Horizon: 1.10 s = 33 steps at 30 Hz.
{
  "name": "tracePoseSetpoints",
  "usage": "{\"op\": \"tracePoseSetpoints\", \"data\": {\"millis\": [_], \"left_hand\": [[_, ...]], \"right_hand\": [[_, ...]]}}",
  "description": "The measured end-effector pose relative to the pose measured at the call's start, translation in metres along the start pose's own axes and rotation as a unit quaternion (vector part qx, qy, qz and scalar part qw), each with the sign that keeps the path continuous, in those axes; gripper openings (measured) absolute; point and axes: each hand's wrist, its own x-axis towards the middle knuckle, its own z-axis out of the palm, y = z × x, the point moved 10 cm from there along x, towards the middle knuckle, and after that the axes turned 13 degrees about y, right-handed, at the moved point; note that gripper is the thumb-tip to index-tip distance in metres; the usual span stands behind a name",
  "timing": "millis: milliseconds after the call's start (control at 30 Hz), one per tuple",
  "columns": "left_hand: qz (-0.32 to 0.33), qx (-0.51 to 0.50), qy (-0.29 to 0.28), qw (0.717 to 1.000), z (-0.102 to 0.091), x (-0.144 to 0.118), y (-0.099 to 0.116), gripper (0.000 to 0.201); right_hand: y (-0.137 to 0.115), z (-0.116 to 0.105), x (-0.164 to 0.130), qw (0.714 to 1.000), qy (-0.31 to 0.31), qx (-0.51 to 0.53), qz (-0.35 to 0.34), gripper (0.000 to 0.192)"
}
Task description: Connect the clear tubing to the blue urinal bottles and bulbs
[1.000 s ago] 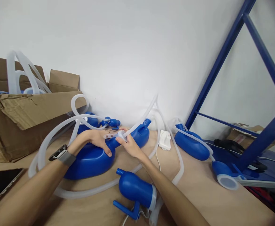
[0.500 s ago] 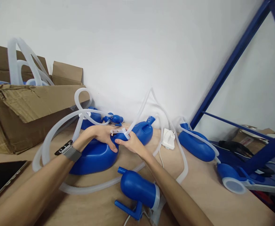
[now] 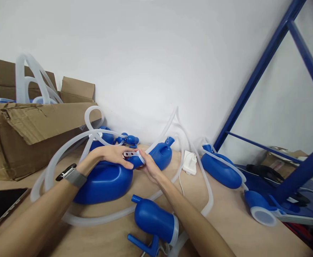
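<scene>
Hands together at mid-scene, and both are busy! Your left hand (image 3: 112, 155) is half closed over the neck (image 3: 136, 161) of the bottle (image 3: 104, 184), thumb stretched along the near side, the rest of the hand arching across the top. The bottle lies on the table (image 3: 97, 237), just left of centre, its neck pointing right. Now your right hand (image 3: 151, 166): nearly closed, pinching the white cap (image 3: 140, 157) right at the end of that neck. A clear strap (image 3: 130, 154) with holes reaches left from the cap, close by your left fingers. A tube (image 3: 166, 130) climbs from your right hand toward the wall (image 3: 135, 64), peaks, and drops away to the right.

And what can't you see? Your left fingertips vanish behind the neck, and most of your right fingers are lost beneath the cap. Whether the cap sits fully over the neck, you cannot tell; your right hand also covers the spot where tube and cap would meet. Your left forearm and watch (image 3: 75, 177) screen a little of the bottle's left end. Nearer you, a blue cup (image 3: 154, 218) lies on its side, its cord running off the bottom edge. Far left, the box (image 3: 51, 123) is cut by the frame, and so is the phone (image 3: 3, 208) below it. Over right, dark clutter on the rack (image 3: 255, 80) is hard to make out.
</scene>
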Motion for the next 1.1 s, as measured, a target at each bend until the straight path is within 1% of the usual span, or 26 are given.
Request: {"op": "tracePoseSetpoints", "data": {"millis": [67,100,133,200,267,333,433,533,667,800,967,1033,1100], "left_hand": [[-0.058,-0.046,0.006,0.997,-0.005,-0.005,-0.006,0.097],[-0.069,-0.060,0.011,0.996,-0.007,-0.006,-0.005,0.092],[-0.068,-0.070,0.015,0.995,-0.008,-0.008,-0.002,0.089],[-0.065,-0.094,0.012,0.993,-0.007,-0.009,0.003,0.091],[-0.069,-0.124,-0.003,0.990,-0.004,-0.010,0.005,0.091],[-0.070,-0.165,-0.015,0.984,-0.001,-0.010,0.005,0.087],[-0.056,-0.186,-0.025,0.981,0.000,-0.008,0.006,0.078],[-0.051,-0.162,-0.037,0.985,0.004,-0.005,0.002,0.071],[-0.049,-0.158,-0.038,0.986,0.007,0.000,-0.001,0.068],[-0.052,-0.169,-0.023,0.984,0.004,0.002,-0.005,0.066],[-0.059,-0.196,-0.028,0.978,0.002,0.000,-0.014,0.073],[-0.058,-0.206,-0.025,0.977,0.001,0.001,-0.017,0.073],[-0.057,-0.211,-0.015,0.976,0.000,0.003,-0.019,0.072]], "right_hand": [[0.005,0.000,0.001,0.998,0.029,0.056,0.014,0.066],[0.007,0.000,0.002,0.996,0.037,0.073,0.020,0.065],[0.010,0.001,0.002,0.995,0.040,0.087,0.029,0.065],[0.014,0.001,0.002,0.991,0.045,0.115,0.050,0.066],[0.016,0.000,0.002,0.987,0.051,0.139,0.069,0.064],[0.017,-0.002,0.002,0.984,0.060,0.149,0.078,0.059],[0.014,-0.003,0.002,0.984,0.065,0.146,0.073,0.052],[0.012,-0.001,0.004,0.985,0.060,0.149,0.065,0.052],[0.012,0.001,0.007,0.984,0.055,0.159,0.052,0.052],[0.012,0.002,0.006,0.985,0.043,0.161,0.048,0.052],[0.007,-0.001,0.002,0.990,0.022,0.135,0.046,0.060],[0.001,-0.004,0.001,0.995,0.038,0.093,0.020,0.066],[-0.009,-0.006,-0.002,0.996,0.069,0.039,-0.031,0.078]]}}
